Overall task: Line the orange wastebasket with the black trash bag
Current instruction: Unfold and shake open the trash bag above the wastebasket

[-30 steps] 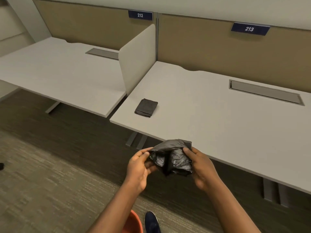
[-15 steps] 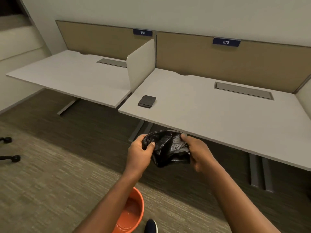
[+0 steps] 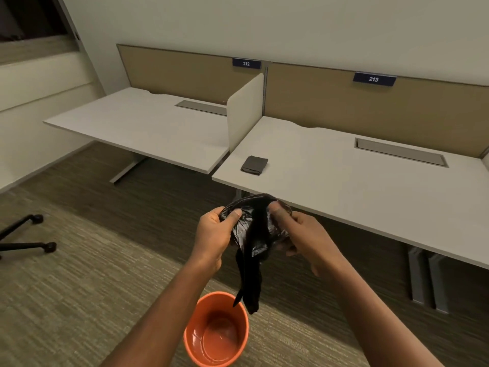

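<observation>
The black trash bag [image 3: 255, 234] hangs between my hands in front of the desk edge. My left hand [image 3: 213, 234] pinches its upper left rim with thumb on top. My right hand [image 3: 304, 231] grips the upper right part, thumb pressed into the plastic. A long tail of the bag dangles down to the far rim of the orange wastebasket [image 3: 239, 337], which stands upright and empty on the carpet below my arms.
A white desk [image 3: 370, 186] runs to the right, with a folded dark bag [image 3: 254, 165] near its left corner. A second desk [image 3: 143, 128] stands left behind a white divider [image 3: 244, 112]. Chair castors [image 3: 39, 234] lie at far left.
The bunched bag has loosened and a long tail has dropped toward the wastebasket. The view has pulled back, showing the whole wastebasket and more floor.
</observation>
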The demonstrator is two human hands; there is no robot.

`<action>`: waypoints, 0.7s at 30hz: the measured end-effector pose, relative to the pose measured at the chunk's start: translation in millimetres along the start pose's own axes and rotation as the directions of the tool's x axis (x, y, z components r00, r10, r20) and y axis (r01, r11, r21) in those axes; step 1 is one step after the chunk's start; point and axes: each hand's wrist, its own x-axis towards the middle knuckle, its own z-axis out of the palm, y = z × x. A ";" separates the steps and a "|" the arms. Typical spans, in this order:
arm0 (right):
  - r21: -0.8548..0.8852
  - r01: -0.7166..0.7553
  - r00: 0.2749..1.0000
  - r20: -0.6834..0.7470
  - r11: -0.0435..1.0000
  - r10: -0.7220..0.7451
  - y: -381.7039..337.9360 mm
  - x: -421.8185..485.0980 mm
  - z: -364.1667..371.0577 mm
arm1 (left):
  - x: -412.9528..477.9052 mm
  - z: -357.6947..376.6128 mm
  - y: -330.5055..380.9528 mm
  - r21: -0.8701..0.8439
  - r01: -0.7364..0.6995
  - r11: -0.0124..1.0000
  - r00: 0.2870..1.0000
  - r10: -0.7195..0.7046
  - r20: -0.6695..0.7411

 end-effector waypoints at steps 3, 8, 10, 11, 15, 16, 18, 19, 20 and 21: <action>0.000 0.027 0.997 0.073 1.000 -0.027 -8.6 3.0 30.2 | -0.4 -29.8 5.6 0.017 0.003 1.000 1.000 -0.003 0.013; 0.059 0.048 0.992 0.112 0.997 -0.054 -19.4 18.0 42.2 | 11.8 -91.7 26.8 0.060 0.024 0.998 0.999 -0.026 0.026; 0.012 0.062 0.990 0.124 0.998 -0.063 -25.6 22.9 38.1 | 17.5 -112.2 36.0 0.041 0.048 0.998 0.997 -0.050 0.059; -0.017 0.073 0.988 0.137 0.997 -0.070 -29.3 24.9 35.4 | 20.4 -118.7 40.3 0.042 0.057 0.998 0.995 -0.060 0.082; -0.151 0.142 0.983 0.140 0.978 -0.121 -43.3 33.5 33.4 | 27.1 -141.2 54.6 0.147 0.024 0.989 0.986 -0.047 0.159; -0.186 0.157 0.983 0.122 0.970 -0.136 -46.2 35.4 34.4 | 27.5 -144.6 58.0 0.154 0.017 0.988 0.986 -0.043 0.163; -0.276 0.192 0.981 0.061 0.942 -0.182 -49.6 39.7 37.9 | 27.6 -149.1 62.4 0.151 0.017 0.988 0.985 -0.043 0.167; -0.348 0.207 0.976 0.006 0.914 -0.218 -51.4 39.6 40.6 | 27.1 -150.4 63.5 0.142 0.019 0.990 0.984 -0.044 0.174; -0.439 0.205 0.962 -0.073 0.875 -0.262 -52.5 37.1 44.2 | 26.9 -151.5 63.5 0.124 0.020 0.992 0.983 -0.042 0.180; -0.531 0.184 0.931 -0.176 0.827 -0.320 -53.7 32.4 48.2 | 26.3 -151.5 63.0 0.097 0.019 0.995 0.983 -0.037 0.182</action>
